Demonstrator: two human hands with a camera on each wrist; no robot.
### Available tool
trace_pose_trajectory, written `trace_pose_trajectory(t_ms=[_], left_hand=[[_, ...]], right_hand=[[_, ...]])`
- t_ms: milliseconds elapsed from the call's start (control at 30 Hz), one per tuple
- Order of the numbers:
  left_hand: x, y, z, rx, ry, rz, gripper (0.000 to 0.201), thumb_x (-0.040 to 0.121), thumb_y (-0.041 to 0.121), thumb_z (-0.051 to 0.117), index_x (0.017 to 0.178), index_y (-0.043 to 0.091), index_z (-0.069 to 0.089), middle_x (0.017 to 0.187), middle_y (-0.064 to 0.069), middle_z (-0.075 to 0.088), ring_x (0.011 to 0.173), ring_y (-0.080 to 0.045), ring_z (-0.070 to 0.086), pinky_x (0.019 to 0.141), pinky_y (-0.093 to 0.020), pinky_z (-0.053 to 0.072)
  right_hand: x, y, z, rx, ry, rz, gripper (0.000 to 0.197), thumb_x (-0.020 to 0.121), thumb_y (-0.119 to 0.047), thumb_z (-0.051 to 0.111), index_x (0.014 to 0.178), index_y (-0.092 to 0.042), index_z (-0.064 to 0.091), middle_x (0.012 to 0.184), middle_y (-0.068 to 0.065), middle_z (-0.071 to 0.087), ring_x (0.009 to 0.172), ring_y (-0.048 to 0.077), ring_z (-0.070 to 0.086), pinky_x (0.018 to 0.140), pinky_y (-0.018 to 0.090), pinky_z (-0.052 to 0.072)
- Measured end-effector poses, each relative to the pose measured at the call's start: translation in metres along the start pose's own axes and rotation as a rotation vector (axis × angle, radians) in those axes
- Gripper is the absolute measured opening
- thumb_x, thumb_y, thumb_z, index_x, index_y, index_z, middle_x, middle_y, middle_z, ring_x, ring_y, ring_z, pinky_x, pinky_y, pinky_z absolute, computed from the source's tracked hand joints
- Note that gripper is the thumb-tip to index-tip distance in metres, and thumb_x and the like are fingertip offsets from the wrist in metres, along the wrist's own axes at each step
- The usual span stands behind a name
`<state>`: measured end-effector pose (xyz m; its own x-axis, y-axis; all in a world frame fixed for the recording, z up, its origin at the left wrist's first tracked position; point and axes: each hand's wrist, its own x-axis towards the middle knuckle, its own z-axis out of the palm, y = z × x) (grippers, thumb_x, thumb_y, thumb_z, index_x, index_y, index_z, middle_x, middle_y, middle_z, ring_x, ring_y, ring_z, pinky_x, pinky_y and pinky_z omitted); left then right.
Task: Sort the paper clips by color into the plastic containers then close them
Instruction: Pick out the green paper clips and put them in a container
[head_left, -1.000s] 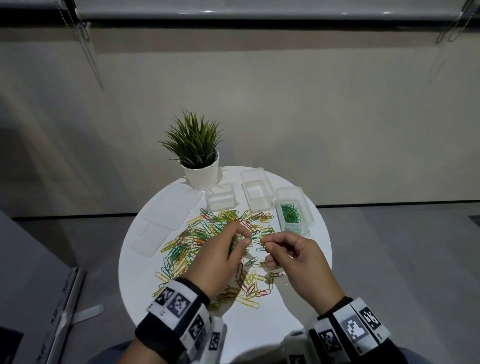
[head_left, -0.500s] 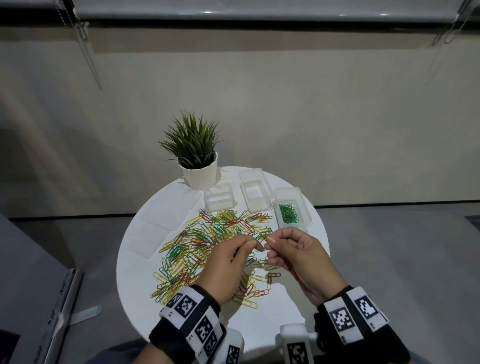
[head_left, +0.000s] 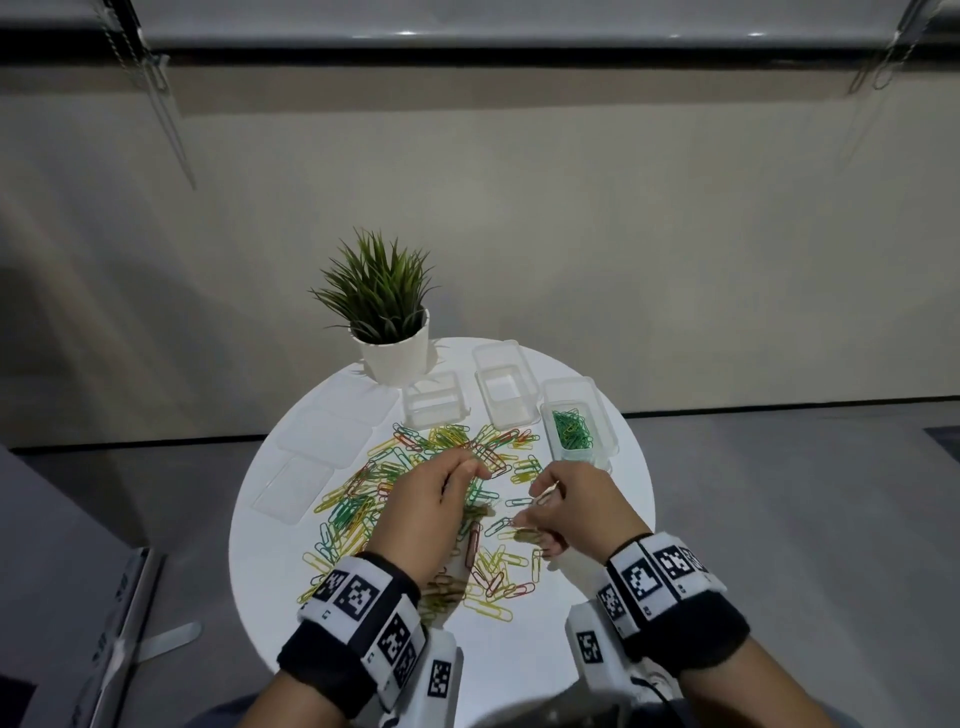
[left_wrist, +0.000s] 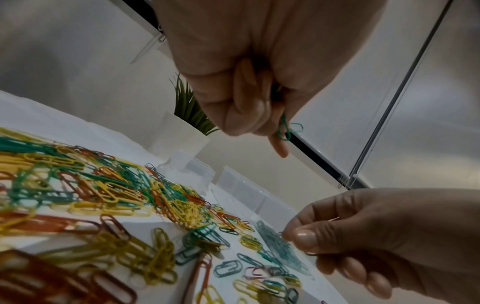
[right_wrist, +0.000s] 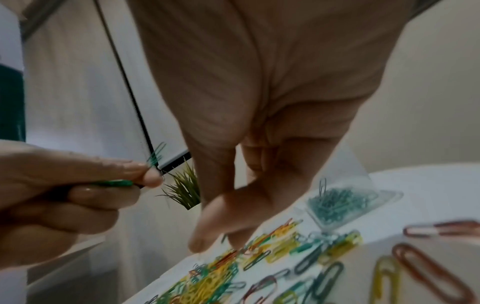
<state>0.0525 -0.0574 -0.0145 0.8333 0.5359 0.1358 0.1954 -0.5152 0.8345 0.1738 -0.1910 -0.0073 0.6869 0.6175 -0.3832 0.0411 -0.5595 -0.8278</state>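
The left hand (left_wrist: 249, 86) pinched green paper clips (left_wrist: 285, 129); the right hand (head_left: 576, 506) pinched something thin, colour unclear; best to carry greens straight over the green-filled container (head_left: 602, 415)

Head view: high, facing forward and down at round white surface (head_left: 613, 525), far off. Both wrist views: very near, low, looking along fingers. All three share the paper clips (head_left: 415, 467), green-clip container (head_left: 574, 434), potted plant (head_left: 382, 306).

Mixed clips (head_left: 415, 488) heaped; 3 containers (head_left: 505, 387) open.
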Motion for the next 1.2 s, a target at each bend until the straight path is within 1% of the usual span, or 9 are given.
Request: trace_pose_trajectory(t_ms=[100, 200, 267, 367, 500, 600, 700, 1033, 1200], left_hand=[[-0.004, -0.010, -0.005, 0.054, -0.061, -0.021, 0.028, 0.102, 0.024, 0.037, 0.084, 0.027, 0.058, 0.082, -0.011, 0.064, 0.074, -0.023, 0.056, 0.067, -0.027, 0.041], [-0.008, -0.017, -0.009, 0.097, -0.129, -0.054, 0.029, 0.102, 0.022, 0.036, 0.084, 0.026, 0.058, 0.086, 0.007, 0.064, 0.081, -0.004, 0.057, 0.068, -0.013, 0.039], [-0.006, -0.018, -0.010, 0.115, -0.163, -0.054, 0.029, 0.102, 0.023, 0.036, 0.084, 0.026, 0.059, 0.087, 0.007, 0.064, 0.083, -0.005, 0.057, 0.068, -0.014, 0.039], [0.000, -0.014, -0.009, 0.103, -0.205, -0.049, 0.030, 0.102, 0.023, 0.036, 0.088, 0.021, 0.063, 0.072, 0.012, 0.056, 0.068, 0.006, 0.051, 0.059, -0.012, 0.032], [0.013, -0.009, -0.003, 0.144, -0.273, -0.032, 0.031, 0.103, 0.023, 0.036, 0.087, 0.022, 0.063, 0.078, 0.013, 0.056, 0.073, 0.004, 0.050, 0.065, -0.014, 0.035], [0.031, -0.004, 0.001, 0.185, -0.317, -0.030, 0.031, 0.103, 0.024, 0.035, 0.088, 0.021, 0.062, 0.086, 0.010, 0.060, 0.086, -0.009, 0.055, 0.072, -0.018, 0.039], [0.053, 0.010, 0.007, 0.251, -0.329, 0.003, 0.031, 0.102, 0.024, 0.035, 0.093, 0.017, 0.064, 0.075, 0.010, 0.056, 0.071, -0.005, 0.050, 0.065, -0.021, 0.037], [0.094, 0.036, 0.022, 0.360, -0.298, 0.024, 0.029, 0.102, 0.021, 0.034, 0.087, 0.021, 0.059, 0.071, 0.014, 0.050, 0.065, -0.002, 0.044, 0.061, -0.024, 0.033], [0.077, 0.017, 0.014, 0.351, -0.296, -0.021, 0.029, 0.101, 0.024, 0.035, 0.088, 0.022, 0.060, 0.079, 0.009, 0.057, 0.072, -0.006, 0.049, 0.066, -0.026, 0.038]], right_hand=[[0.001, 0.000, -0.012, -0.112, -0.001, -0.016, 0.025, 0.076, -0.004, 0.078, 0.091, -0.001, 0.057, 0.053, 0.007, 0.061, 0.043, 0.021, 0.054, 0.045, 0.030, 0.051], [-0.003, -0.004, -0.033, -0.182, 0.063, -0.098, 0.006, 0.085, -0.003, 0.066, 0.080, -0.006, 0.065, 0.058, 0.004, 0.064, 0.044, 0.008, 0.056, 0.047, 0.023, 0.052], [0.006, -0.011, -0.047, -0.239, 0.194, -0.176, 0.019, 0.088, 0.000, 0.055, 0.076, -0.011, 0.066, 0.062, 0.000, 0.065, 0.049, 0.005, 0.058, 0.051, 0.017, 0.049], [0.039, -0.023, -0.060, -0.278, 0.352, -0.260, 0.019, 0.089, -0.001, 0.055, 0.081, -0.014, 0.067, 0.073, 0.003, 0.068, 0.065, 0.015, 0.064, 0.070, 0.029, 0.055], [0.070, -0.028, -0.064, -0.425, 0.242, -0.178, 0.024, 0.094, -0.004, 0.048, 0.105, -0.010, 0.068, 0.106, 0.007, 0.069, 0.100, 0.023, 0.064, 0.090, 0.032, 0.050], [0.066, -0.016, -0.071, -0.233, 0.347, -0.218, 0.030, 0.092, 0.001, 0.042, 0.098, -0.013, 0.067, 0.103, 0.007, 0.069, 0.098, 0.023, 0.065, 0.092, 0.039, 0.052], [0.052, 0.000, -0.073, -0.278, 0.498, -0.246, 0.023, 0.092, -0.006, 0.046, 0.100, -0.017, 0.065, 0.105, 0.004, 0.066, 0.093, 0.020, 0.063, 0.085, 0.033, 0.052], [0.081, -0.014, -0.065, -1.114, 0.275, -0.390, 0.023, 0.094, -0.026, 0.056, 0.113, -0.023, 0.069, 0.115, 0.001, 0.056, 0.112, 0.021, 0.042, 0.093, 0.033, 0.041], [0.113, -0.026, -0.055, -1.410, 0.114, -0.255, 0.033, 0.094, -0.021, 0.051, 0.125, -0.015, 0.060, 0.129, 0.007, 0.052, 0.125, 0.027, 0.037, 0.100, 0.037, 0.036]])
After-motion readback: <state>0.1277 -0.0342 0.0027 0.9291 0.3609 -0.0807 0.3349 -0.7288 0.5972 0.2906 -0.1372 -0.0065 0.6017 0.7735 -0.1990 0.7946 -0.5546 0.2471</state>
